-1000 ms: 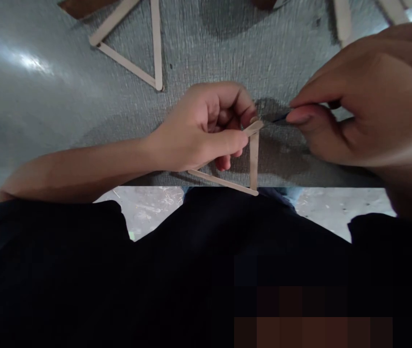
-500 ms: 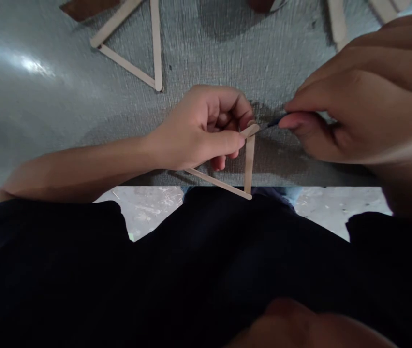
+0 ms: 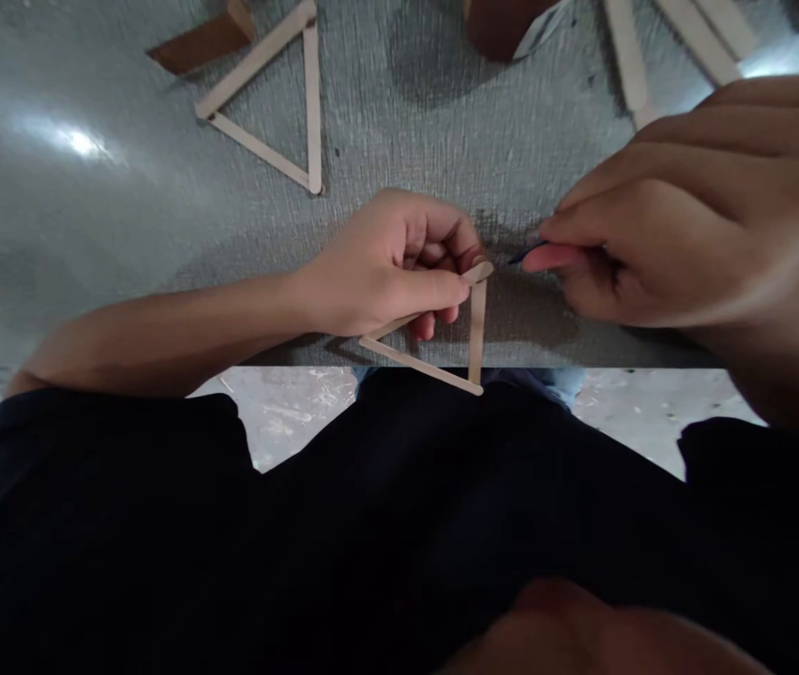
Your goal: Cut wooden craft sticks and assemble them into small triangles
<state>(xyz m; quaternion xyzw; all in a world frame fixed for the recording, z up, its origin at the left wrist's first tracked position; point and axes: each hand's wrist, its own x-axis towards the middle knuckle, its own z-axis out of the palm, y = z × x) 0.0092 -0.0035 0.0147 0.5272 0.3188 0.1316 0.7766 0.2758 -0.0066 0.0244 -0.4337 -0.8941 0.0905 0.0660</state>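
Observation:
My left hand [image 3: 410, 267] pinches the upper corner of a triangle of popsicle sticks [image 3: 476, 337] between thumb and fingers. This triangle hangs partly over the table's front edge. Just right of that corner, my right hand [image 3: 659, 211] is closed on a small dark, thin-tipped tool [image 3: 527, 252]; most of it is hidden in the fingers, so its kind is unclear. The tool's tip is a short way apart from the sticks. A second popsicle-stick triangle [image 3: 313, 112] lies flat on the table beyond my left hand.
The grey textured table [image 3: 125, 234] ends in a straight front edge near my body. At the back lie a brown strip [image 3: 199, 42], a brown round object with a pale label [image 3: 505, 28] and several loose popsicle sticks [image 3: 699, 42], partly behind my right hand.
The dark tool's tip has drawn away from the triangle's corner, where it reached before. My left hand still pinches the corner. The view has shifted, showing more of the table's far side.

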